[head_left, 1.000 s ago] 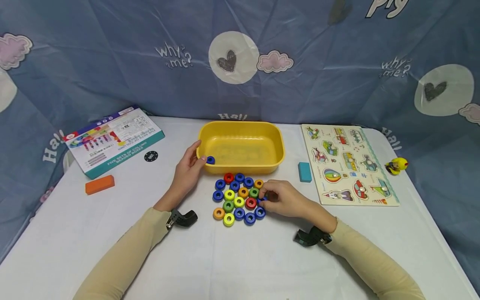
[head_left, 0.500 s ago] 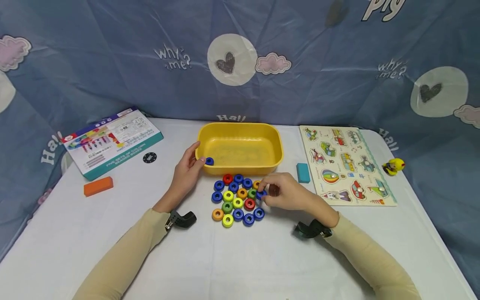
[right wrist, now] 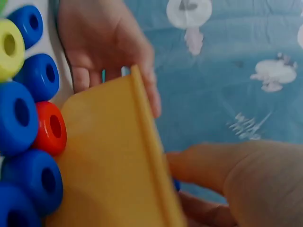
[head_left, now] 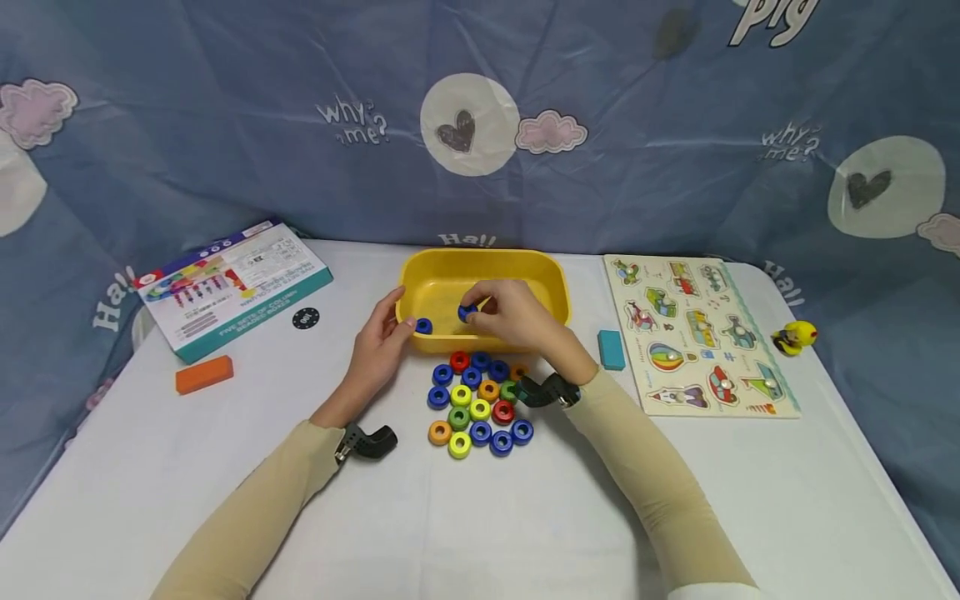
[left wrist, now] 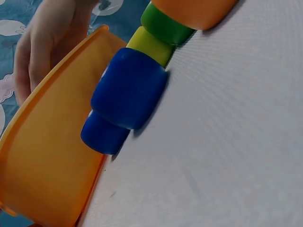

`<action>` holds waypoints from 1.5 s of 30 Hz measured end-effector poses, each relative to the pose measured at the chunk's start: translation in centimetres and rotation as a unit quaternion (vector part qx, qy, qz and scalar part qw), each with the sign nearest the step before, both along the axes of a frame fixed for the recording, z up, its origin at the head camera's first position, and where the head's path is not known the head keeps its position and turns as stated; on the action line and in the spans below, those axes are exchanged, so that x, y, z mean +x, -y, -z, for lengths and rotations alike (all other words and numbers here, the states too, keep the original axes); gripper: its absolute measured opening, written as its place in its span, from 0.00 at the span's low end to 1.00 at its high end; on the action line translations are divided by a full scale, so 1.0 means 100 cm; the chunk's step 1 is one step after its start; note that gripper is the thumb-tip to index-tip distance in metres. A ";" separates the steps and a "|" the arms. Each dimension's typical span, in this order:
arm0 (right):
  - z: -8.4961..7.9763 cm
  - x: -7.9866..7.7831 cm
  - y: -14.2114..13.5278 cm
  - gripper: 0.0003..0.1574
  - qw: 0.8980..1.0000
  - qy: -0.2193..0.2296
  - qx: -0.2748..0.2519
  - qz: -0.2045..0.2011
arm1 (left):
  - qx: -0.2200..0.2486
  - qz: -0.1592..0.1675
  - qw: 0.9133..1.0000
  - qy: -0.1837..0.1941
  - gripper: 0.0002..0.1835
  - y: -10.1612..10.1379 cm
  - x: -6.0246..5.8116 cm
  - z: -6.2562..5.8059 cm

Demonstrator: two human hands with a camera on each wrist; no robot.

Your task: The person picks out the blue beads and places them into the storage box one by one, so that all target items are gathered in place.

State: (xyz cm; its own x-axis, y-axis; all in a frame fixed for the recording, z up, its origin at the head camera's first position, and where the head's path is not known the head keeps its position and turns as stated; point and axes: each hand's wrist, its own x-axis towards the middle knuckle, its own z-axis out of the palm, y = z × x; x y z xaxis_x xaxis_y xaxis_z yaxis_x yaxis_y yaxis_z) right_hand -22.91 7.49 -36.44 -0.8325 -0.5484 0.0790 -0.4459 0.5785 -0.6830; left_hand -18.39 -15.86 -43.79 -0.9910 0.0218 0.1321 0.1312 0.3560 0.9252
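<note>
A person's right hand (head_left: pixel 510 315) pinches a blue ring (head_left: pixel 467 313) between thumb and fingers over the inside of a yellow basin (head_left: pixel 491 342), while the left hand (head_left: pixel 377 340) grips the basin's left end, its thumb at the near corner beside a 2nd blue ring (head_left: pixel 423 326) lying inside. The step in hand looks like placing 1 ring in the basin; the next move seems to call for lowering it to the floor and parting thumb and fingers, though whether it already touches cannot be told. Rings in 5 colours form a cluster (head_left: pixel 479 409) on the white table (head_left: pixel 360 517), just in front of the basin.
</note>
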 end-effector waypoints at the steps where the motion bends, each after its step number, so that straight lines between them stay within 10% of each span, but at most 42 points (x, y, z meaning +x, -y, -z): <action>1: 0.003 -0.004 0.004 0.11 1.000 0.016 0.005 0.009 | 0.001 0.003 1.000 0.000 0.30 -0.001 -0.001 0.000; 12: 0.020 -0.026 0.027 0.19 0.989 0.128 0.066 0.031 | 0.002 0.010 1.000 0.006 0.30 -0.012 0.003 -0.003; 23: 0.018 -0.022 0.018 0.19 0.995 0.085 0.032 0.031 | -0.002 0.009 1.000 0.004 0.30 -0.012 0.000 0.000; 35: -0.008 0.037 -0.038 0.15 0.995 -0.061 -0.055 -0.051 | -0.003 0.001 1.000 -0.005 0.29 -0.005 -0.002 0.000; 45: 0.029 0.080 -0.079 0.12 0.988 -0.002 -0.010 -0.151 | -0.006 -0.003 1.000 -0.002 0.30 -0.002 -0.001 -0.002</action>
